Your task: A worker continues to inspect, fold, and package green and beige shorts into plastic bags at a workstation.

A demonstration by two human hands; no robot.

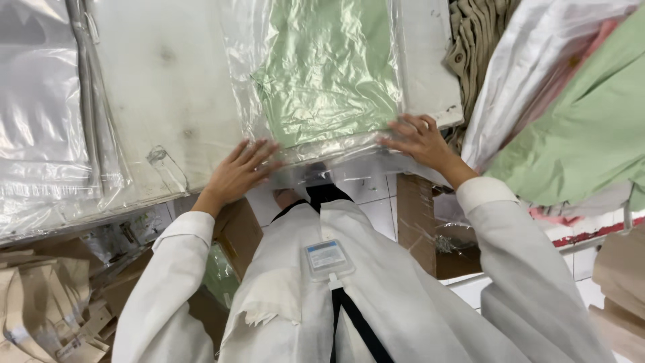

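We're looking down at what reads as a garment packing room, a workshop floor rather than a home. Right in front of us a worn white table [168, 87] carries a folded pale green cloth sealed in a clear plastic bag [329, 74], with more clear bags stacked flat at the far left [40, 114]. Off to the right we've got another heap of bagged green and pink fabric [571, 121], and a pile of tan cloth [477, 33] just behind the table's edge. Below, brown cardboard boxes [420, 222] sit on a white tiled floor [376, 208], with paper scraps at lower left [47, 302]. We're in a white work coat [403, 296] with a badge [327, 259] clipped on.
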